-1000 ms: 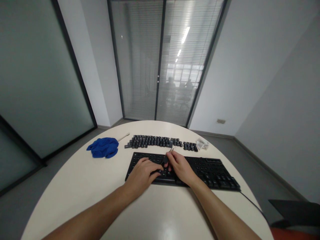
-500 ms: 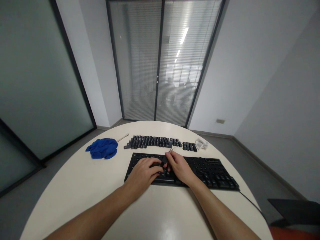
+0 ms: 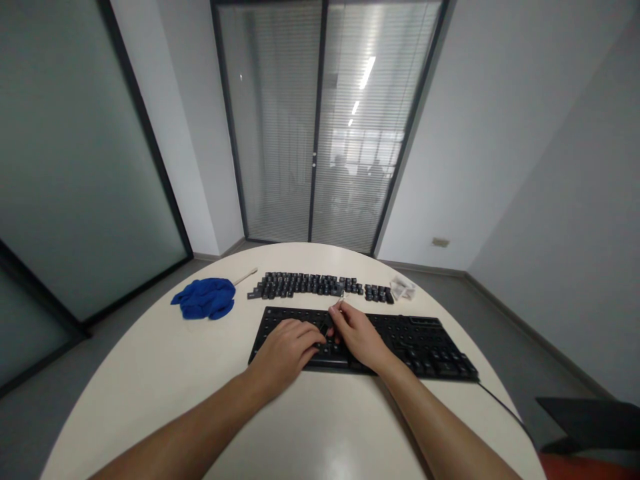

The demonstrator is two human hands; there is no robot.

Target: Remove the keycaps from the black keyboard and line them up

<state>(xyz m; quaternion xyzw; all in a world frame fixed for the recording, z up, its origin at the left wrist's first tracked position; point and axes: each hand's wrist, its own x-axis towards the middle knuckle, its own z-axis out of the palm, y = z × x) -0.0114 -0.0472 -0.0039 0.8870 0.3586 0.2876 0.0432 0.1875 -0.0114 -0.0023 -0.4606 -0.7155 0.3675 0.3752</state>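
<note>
A black keyboard (image 3: 430, 340) lies across the table in front of me, many of its keys removed from the left and middle part. My right hand (image 3: 357, 333) rests over its middle, fingers closed around a thin tool with silvery prongs (image 3: 341, 302) pointing up and away. The tool's dark lower part sits between my two hands, and its exact kind is unclear. My left hand (image 3: 290, 343) lies on the keyboard's left half, fingers drawn together by that dark part; what they pinch is hidden. Beyond the keyboard, loose black keycaps (image 3: 300, 283) stand in rows.
A crumpled blue cloth (image 3: 205, 298) lies at the left, beside a pale-handled stick or brush (image 3: 246, 275). Crumpled white tissue or plastic (image 3: 403, 288) sits at the far right. The keyboard cable (image 3: 505, 407) runs over the table's right edge, near a dark chair (image 3: 590, 421).
The fingers of my left hand have drawn closer together around the dark piece. In my right hand, the tool has shifted slightly and its prongs show less.
</note>
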